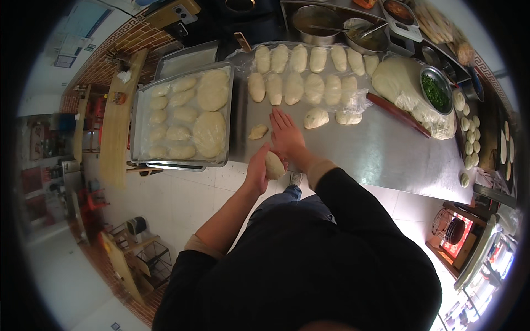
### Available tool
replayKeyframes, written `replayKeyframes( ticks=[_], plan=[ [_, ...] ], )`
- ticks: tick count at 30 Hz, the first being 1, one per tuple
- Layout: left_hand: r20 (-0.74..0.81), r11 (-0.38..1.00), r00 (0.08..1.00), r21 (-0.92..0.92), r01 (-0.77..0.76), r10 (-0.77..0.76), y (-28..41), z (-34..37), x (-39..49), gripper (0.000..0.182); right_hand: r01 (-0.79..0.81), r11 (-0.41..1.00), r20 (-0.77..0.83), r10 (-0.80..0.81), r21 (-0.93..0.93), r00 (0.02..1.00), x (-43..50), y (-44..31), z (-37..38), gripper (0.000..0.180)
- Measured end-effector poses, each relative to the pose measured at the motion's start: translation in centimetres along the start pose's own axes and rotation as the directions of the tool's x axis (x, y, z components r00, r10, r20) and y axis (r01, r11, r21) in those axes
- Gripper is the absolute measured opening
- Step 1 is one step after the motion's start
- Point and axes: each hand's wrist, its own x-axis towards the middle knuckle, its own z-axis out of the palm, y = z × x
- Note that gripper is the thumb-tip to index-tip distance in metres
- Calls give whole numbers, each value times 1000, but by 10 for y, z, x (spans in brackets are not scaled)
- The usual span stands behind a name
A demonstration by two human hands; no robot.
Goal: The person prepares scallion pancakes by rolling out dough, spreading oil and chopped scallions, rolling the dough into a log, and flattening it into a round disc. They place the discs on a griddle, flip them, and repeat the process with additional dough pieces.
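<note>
My left hand [258,169] is closed around a rounded piece of dough [274,165] at the near edge of the steel worktable [352,153]. Just beyond it, my right hand [285,134] reaches over the table, palm down and fingers extended; whether it presses on anything cannot be told. A small dough scrap [258,131] lies left of the right hand. To the right of that hand sit a dough lump [316,118] and another dough piece [348,117]. Two rows of oval dough pieces [294,88] lie farther back, partly under plastic film.
At left stands a metal tray [228,124] of dough portions under film. A wooden rolling pin [397,114] lies beside a large dough mass [395,78] at right, with a bowl of chopped greens [434,91] on it. Metal pots [316,39] stand at the back.
</note>
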Motion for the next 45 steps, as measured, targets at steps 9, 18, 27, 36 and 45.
replayKeyframes(
  ticks=[9, 18, 27, 36, 45],
  plan=[
    [92, 999, 995, -17, 33, -32, -58, 62, 51, 46, -444, 892, 68, 450, -88, 891, -210, 95, -113, 69],
    [594, 641, 702, 371, -672, 393, -87, 214, 14, 57, -519, 104, 105, 928, 848, 356, -176, 142, -224, 48],
    [-155, 787, 973, 615, -41, 172, -74, -19, 1, 37, -421, 905, -505, 393, 64, 768, -162, 202, -144, 69],
    [-800, 805, 310, 327, -495, 515, 50, -244, -37, 49, -395, 891, -250, 444, 223, 861, -101, 131, -182, 42],
    [-674, 904, 723, -202, -377, 151, 124, -418, 39, 38, -697, 346, 573, 400, 628, 715, 49, -127, -22, 46]
  ],
)
